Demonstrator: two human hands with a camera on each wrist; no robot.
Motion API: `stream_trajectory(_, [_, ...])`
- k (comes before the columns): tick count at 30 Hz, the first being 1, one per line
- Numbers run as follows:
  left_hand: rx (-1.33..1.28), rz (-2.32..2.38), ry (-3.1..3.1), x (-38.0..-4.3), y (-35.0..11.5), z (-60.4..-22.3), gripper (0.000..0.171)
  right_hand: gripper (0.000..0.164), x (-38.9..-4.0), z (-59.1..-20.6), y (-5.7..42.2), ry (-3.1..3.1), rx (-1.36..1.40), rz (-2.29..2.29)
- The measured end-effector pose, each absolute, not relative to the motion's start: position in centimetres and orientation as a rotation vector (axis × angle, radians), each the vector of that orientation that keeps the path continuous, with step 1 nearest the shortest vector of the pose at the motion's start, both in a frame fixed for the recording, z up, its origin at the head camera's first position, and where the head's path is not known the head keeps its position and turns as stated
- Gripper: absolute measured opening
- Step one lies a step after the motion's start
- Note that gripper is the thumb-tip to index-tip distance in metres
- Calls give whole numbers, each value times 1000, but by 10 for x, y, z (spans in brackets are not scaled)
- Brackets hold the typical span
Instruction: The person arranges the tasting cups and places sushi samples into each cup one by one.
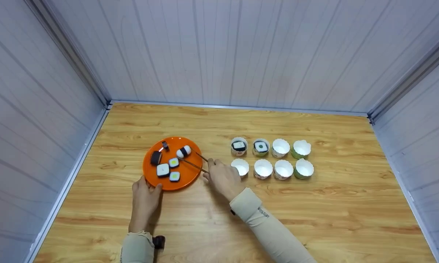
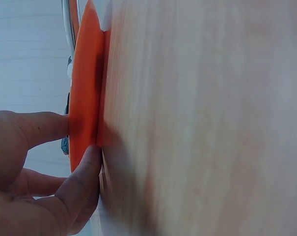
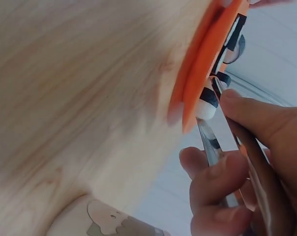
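My left hand (image 1: 145,199) pinches the near-left rim of a round orange plate (image 1: 186,182), thumb and fingers on either side of its edge (image 2: 84,98). In my right hand (image 1: 224,179) is a pair of slim metal tongs (image 3: 256,172). Their two tips stand apart at a white toy sushi piece with a black band (image 1: 184,151), on the plate's right side. Other toy sushi share the plate: a large white roll (image 1: 163,170), two small yellow-centred rolls (image 1: 174,176), a dark piece (image 1: 156,158) and a small black one (image 1: 165,146).
To the right stand two rows of paper cups (image 1: 280,147). The back row's two leftmost hold a sushi roll (image 1: 239,146) and a green-centred roll (image 1: 261,146). Pale panel walls (image 1: 219,54) enclose the wooden table (image 1: 332,219) at the back and sides.
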State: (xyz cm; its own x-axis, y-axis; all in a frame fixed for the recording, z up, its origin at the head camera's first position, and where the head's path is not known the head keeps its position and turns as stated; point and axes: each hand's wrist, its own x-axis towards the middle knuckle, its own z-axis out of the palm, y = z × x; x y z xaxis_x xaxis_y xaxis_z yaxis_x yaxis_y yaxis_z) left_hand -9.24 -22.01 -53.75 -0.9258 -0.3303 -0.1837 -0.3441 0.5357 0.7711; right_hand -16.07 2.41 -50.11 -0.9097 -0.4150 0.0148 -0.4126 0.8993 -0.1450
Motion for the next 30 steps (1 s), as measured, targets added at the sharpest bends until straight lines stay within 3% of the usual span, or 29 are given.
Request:
stream_trajectory(8, [-610,1374,2737,-94,-221,-538,65,45,-156,-483,53,3141,-784,-303])
stream_trajectory(16, [-623,1372,2716,-93,-221,-536,68,48,-148,-474,111,3292,-847,-393])
stream_trajectory(30, [-577,1363,2720,-92,-221,-535,66,49,-138,-461,242,3313,-331,-432])
